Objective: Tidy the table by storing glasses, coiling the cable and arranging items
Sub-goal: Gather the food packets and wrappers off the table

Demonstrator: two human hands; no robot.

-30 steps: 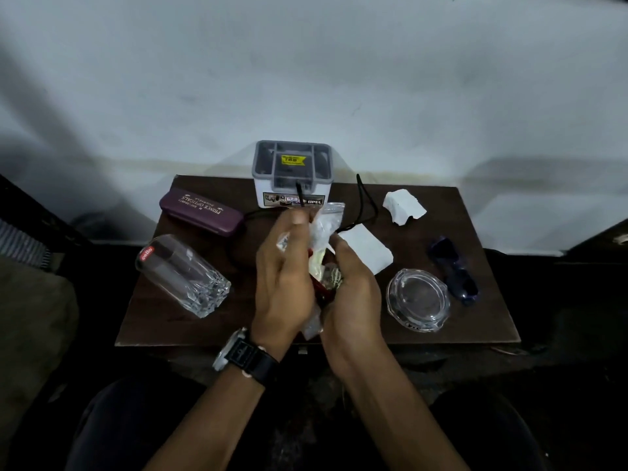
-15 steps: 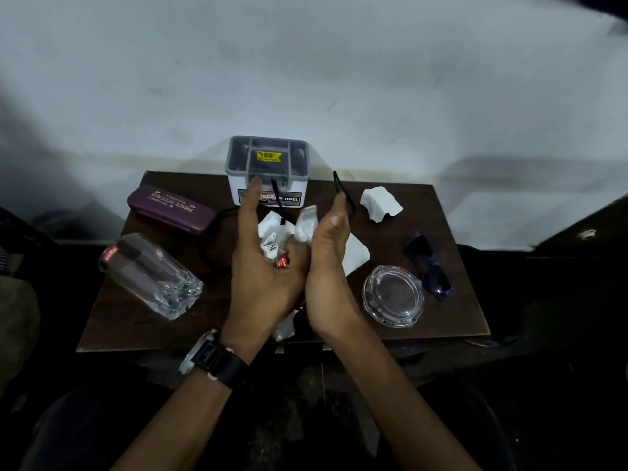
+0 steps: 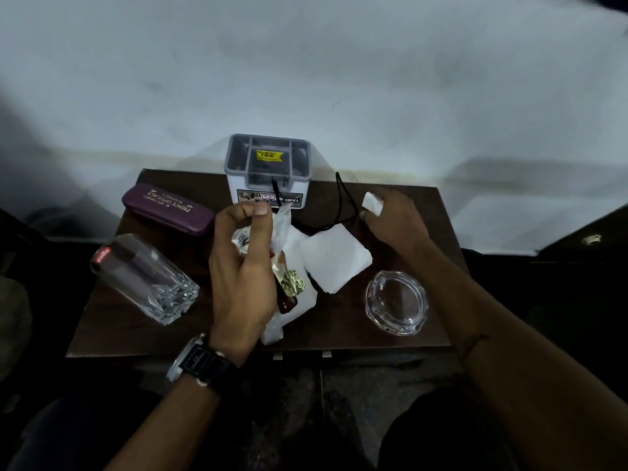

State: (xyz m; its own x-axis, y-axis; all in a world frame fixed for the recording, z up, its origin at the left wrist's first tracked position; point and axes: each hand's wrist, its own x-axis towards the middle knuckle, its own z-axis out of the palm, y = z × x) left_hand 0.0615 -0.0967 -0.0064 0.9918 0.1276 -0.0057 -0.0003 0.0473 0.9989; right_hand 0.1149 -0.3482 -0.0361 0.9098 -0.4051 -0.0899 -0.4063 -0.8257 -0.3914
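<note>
Leaving wrappers (image 3: 282, 229) gripped by the left hand (image 3: 243, 266), the right hand (image 3: 394, 222) now pinches the crumpled paper (image 3: 372, 202). Litter-gathering continues.

Just in front of the grey organiser box (image 3: 268, 164), the left hand (image 3: 243, 266) grips a bunch of plastic wrappers (image 3: 282, 232), the right hand (image 3: 397, 222) pinches a crumpled paper (image 3: 372, 202) to the box's right, and a purple glasses case (image 3: 166, 209) lies to its left.
</note>
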